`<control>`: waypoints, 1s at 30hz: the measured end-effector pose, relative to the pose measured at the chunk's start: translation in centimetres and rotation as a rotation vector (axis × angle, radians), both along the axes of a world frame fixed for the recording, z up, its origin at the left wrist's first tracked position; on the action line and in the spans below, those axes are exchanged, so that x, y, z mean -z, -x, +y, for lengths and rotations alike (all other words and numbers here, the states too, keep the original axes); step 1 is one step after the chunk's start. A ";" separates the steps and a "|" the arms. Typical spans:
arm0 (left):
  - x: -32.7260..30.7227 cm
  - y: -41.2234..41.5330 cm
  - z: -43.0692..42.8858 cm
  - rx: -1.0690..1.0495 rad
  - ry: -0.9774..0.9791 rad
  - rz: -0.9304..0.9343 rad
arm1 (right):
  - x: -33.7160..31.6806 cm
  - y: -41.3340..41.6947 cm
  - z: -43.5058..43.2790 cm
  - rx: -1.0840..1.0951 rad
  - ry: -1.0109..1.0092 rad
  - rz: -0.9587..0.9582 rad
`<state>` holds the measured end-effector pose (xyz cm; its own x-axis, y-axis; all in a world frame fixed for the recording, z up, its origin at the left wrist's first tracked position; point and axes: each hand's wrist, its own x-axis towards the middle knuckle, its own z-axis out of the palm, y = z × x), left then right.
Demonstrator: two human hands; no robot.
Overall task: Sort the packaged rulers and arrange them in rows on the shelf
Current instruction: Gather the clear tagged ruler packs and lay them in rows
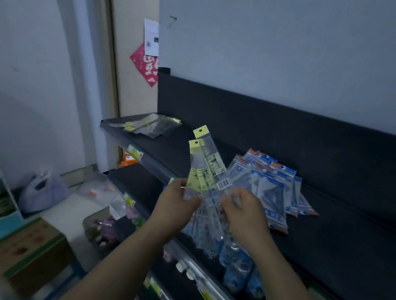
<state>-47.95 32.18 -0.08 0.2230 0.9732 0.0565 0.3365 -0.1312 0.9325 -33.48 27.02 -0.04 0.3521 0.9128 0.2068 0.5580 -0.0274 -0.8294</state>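
A fan of yellow-topped ruler packs [204,165] stands up at the centre of the frame, its lower ends pinched between the left hand [177,202] and the right hand [244,211], both curled round the bundle. Just right of the hands, blue ruler packs [270,188] lie overlapping on the black shelf [330,223]. A few clear packs [146,125] lie at the shelf's upper-left end.

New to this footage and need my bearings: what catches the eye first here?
At centre, the left hand and right hand hold a fan of ruler packs, some yellow-topped. Right of them, blue-topped packs lie heaped on the black shelf; a red paper diamond hangs on the door behind.
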 end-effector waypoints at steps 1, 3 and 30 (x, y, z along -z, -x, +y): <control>0.1 0.5 0.8 -0.002 -0.007 0.001 | 0.1 0.5 1.0 -0.009 0.001 0.000; 0.2 1.5 2.7 -0.026 0.002 -0.003 | 0.2 1.3 3.2 -0.032 -0.007 0.017; 0.4 7.6 37.2 -0.179 -0.023 0.024 | 0.8 6.3 39.9 -0.109 0.070 -0.011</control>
